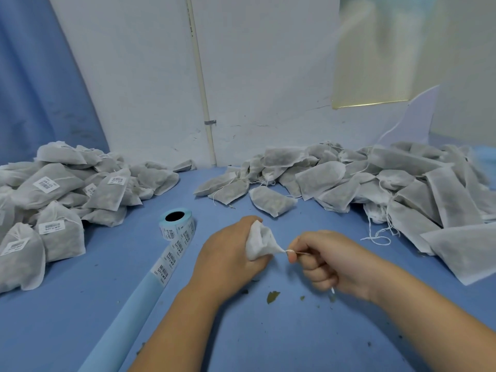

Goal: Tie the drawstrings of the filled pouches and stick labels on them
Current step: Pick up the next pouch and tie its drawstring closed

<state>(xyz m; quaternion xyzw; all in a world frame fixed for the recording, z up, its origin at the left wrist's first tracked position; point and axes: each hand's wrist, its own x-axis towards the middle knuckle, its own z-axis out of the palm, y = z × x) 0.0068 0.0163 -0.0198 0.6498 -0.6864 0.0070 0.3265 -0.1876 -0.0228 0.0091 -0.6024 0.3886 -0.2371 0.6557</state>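
My left hand (228,248) is wrapped round a filled white pouch (259,244) and squeezes it just below its neck. My right hand (322,260) is curled into a fist, with the thumb and first finger pinching the thin white drawstring (291,251) right where it comes out of the bunched-up top. The pouch sits between my two hands, close to the blue table (268,339). I think the string is being pulled tight for the knot. If I tug too hard, the thin string could snap or rip the soft cloth. If my left hand squeezes too much, bits could push out of the top; some dry leaf crumbs (273,296) lie on the table just below the grip. If the string slips from my pinch, the neck may open. Just left of the grip is the label roll (175,224), with a strip of stickers trailing toward me. Each sticker has a black barcode and a short line of writing, too small and turned round for me to read. Far left of the grip is a pile of labelled pouches (53,197). Past the grip, to the right, is a pile of plain pouches (375,181). I see no brand name.
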